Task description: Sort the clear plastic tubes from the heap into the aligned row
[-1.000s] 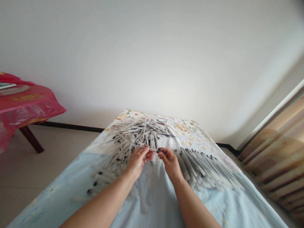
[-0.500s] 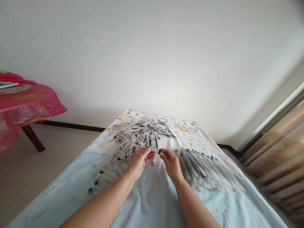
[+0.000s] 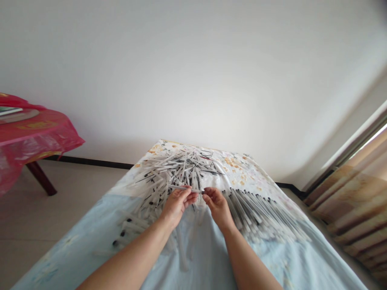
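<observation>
My left hand (image 3: 180, 204) pinches a slim whitish tube (image 3: 179, 187) between thumb and fingers, its far end pointing left. At the tube's dark right end, my right hand (image 3: 218, 205) closes its thumb and fingertips. Beyond both hands spreads a tangled heap of similar whitish tubes and thin black sticks (image 3: 184, 165). To the right of my right hand lies a row of tubes with dark ends (image 3: 256, 213), side by side. More loose tubes with black ends (image 3: 128, 229) lie beside my left forearm, which covers part of them.
A blue and white flowered cloth (image 3: 87, 229) covers the table under the tubes. At the left stands another table with a red plastic cover (image 3: 45, 129). A white wall (image 3: 193, 72) rises behind, and a patterned curtain (image 3: 347, 205) hangs at the right.
My right fingers have shifted slightly at the tube's dark end. Both hands keep the tube in nearly the same place, and the view has moved a little.
</observation>
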A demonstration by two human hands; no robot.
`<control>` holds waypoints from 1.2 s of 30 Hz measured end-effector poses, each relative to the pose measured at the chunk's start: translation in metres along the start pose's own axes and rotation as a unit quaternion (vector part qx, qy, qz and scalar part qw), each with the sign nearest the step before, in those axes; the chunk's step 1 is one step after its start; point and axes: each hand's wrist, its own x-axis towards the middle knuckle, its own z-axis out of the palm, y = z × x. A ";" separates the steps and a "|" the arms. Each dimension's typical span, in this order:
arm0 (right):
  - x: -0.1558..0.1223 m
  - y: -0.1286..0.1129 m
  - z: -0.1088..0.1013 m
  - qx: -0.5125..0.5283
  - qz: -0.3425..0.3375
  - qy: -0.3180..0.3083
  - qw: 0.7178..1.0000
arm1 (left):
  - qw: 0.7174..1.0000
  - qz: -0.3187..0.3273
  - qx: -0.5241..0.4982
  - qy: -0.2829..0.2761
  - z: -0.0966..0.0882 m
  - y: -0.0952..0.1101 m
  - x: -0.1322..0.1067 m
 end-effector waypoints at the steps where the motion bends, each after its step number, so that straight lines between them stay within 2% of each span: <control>1: 0.000 0.000 0.000 -0.011 0.003 0.001 1.000 | 1.000 0.000 0.003 -0.004 0.000 0.000 0.000; 5: 0.000 0.002 -0.003 -0.065 0.029 0.005 0.997 | 1.000 -0.002 0.011 -0.016 0.002 -0.002 -0.003; 11: 0.001 0.003 -0.004 0.002 0.024 -0.004 1.000 | 1.000 0.000 0.007 -0.010 0.002 -0.002 -0.001; 16: 0.001 0.000 -0.004 -0.055 0.043 -0.010 0.998 | 1.000 0.002 0.011 -0.013 0.001 -0.003 -0.001; 21: 0.001 0.000 -0.004 -0.015 0.029 -0.012 0.999 | 1.000 0.003 0.009 -0.014 0.001 -0.003 -0.001; 27: 0.000 -0.001 -0.005 -0.058 0.056 -0.010 0.997 | 0.999 0.002 0.020 -0.025 0.002 -0.004 -0.002; 32: 0.001 -0.001 -0.006 0.001 0.035 -0.023 0.999 | 1.000 0.010 0.014 -0.025 0.000 -0.005 -0.001; 36: 0.001 -0.001 -0.006 -0.036 0.049 -0.024 0.998 | 0.999 0.010 0.015 -0.028 0.000 -0.005 0.000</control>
